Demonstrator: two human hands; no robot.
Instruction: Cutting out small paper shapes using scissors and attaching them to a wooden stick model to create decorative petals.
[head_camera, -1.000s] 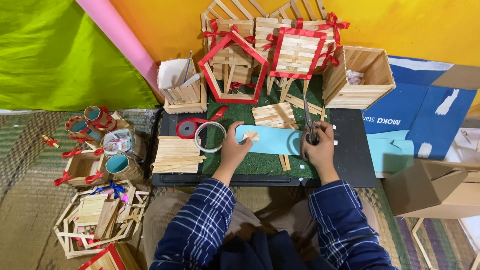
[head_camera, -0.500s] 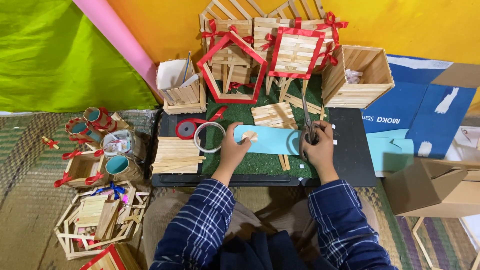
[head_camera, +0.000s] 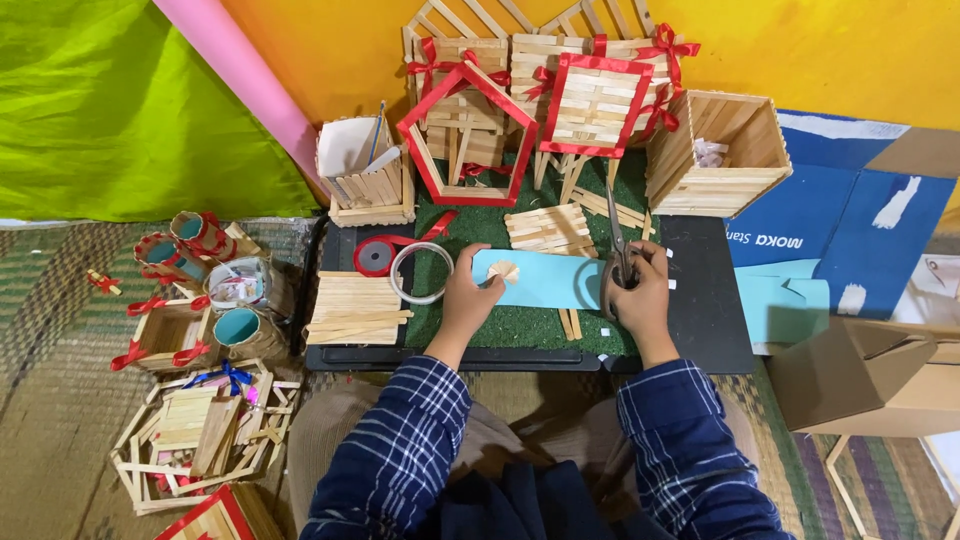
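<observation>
Under right hand (head_camera: 640, 290), scissors (head_camera: 617, 250) half-hidden

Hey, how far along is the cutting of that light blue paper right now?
Early on. The left hand pins the light blue paper on the green mat, and the right hand holds scissors at the paper's right end. The sheet still looks whole, so nearly all the cutting is left. Finished stick houses stand behind.

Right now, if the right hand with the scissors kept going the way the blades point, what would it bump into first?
The right hand holds scissors pointing away from the person. Straight on, they would probably first meet the loose sticks on the green mat, then the red-framed stick panel; depth is hard to judge.
</observation>
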